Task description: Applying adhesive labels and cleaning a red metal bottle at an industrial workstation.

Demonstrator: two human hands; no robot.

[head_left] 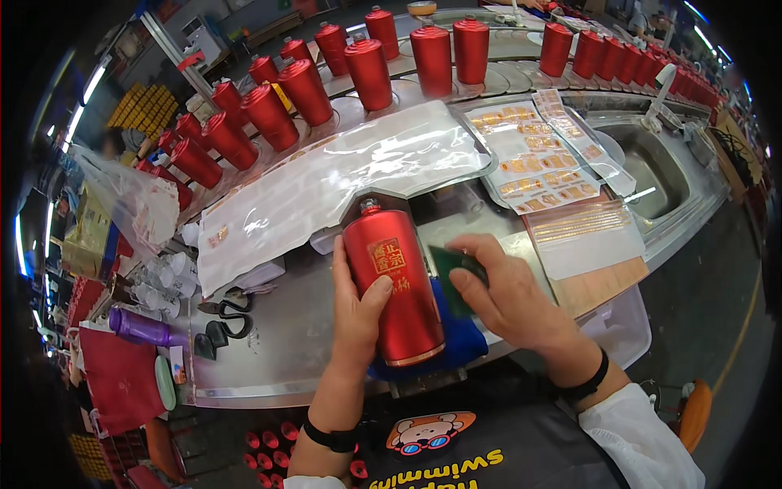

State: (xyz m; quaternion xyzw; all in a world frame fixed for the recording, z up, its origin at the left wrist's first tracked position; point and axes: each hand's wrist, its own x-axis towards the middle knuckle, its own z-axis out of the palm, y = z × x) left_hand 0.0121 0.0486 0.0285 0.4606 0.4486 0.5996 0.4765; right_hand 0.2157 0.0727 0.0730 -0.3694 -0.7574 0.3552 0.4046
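Note:
A red metallic bottle (401, 301) with a gold square label leans in front of me, its neck pointing away. My left hand (358, 314) wraps round its left side, thumb across the front. In my right hand (513, 293) is a flat dark green scraper-like piece (456, 273), pinched between thumb and fingers just right of the bottle. Under the bottle's lower end lies a blue cloth or pad (466, 342). Sheets of gold stickers (538, 155) lie beyond my right hand.
Red bottles (371, 73) line the conveyor (505, 75) across the back. A white glossy sheet (326, 167) lies before it. Black scissors (232, 314) and a purple bottle (142, 326) are at left. A metal sink (652, 167) is at right. Red caps (269, 456) sit below the table.

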